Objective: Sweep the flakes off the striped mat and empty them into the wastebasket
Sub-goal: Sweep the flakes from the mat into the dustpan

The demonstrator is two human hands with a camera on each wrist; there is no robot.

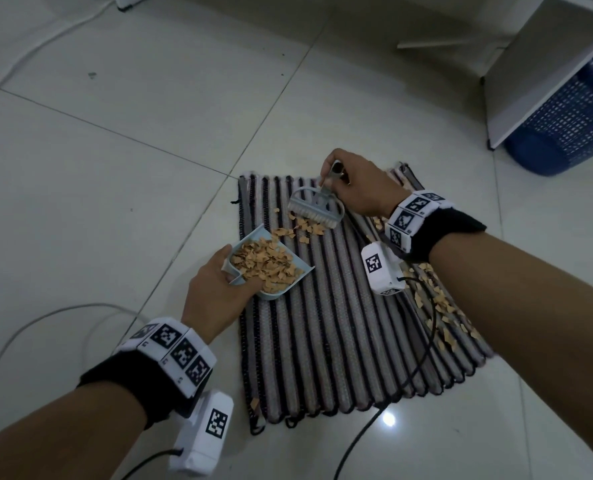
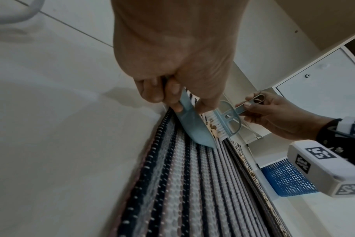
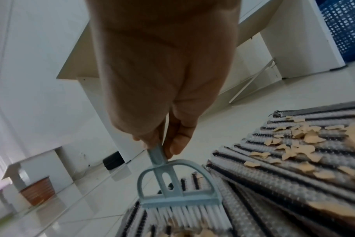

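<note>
A striped mat [image 1: 340, 341] lies on the tiled floor. My left hand [image 1: 215, 289] grips a small light-blue dustpan [image 1: 298, 271] heaped with tan flakes [image 1: 267, 263], its lip resting on the mat's left part. My right hand [image 1: 357, 188] pinches the handle of a small blue brush [image 1: 317, 209], whose white bristles touch the mat just beyond the dustpan's mouth, with a few flakes [image 1: 305, 230] in between. More flakes [image 1: 440, 306] lie along the mat's right side. In the wrist views the dustpan [image 2: 192, 126] and the brush [image 3: 178, 197] show up close.
A blue mesh wastebasket [image 1: 572, 126] stands at the far right, partly behind a white furniture panel [image 1: 537, 64]. Cables [image 1: 405, 382] run over the mat's right part and across the floor [image 1: 115, 168] on the left. A brown basket [image 3: 37, 190] stands far off by a wall.
</note>
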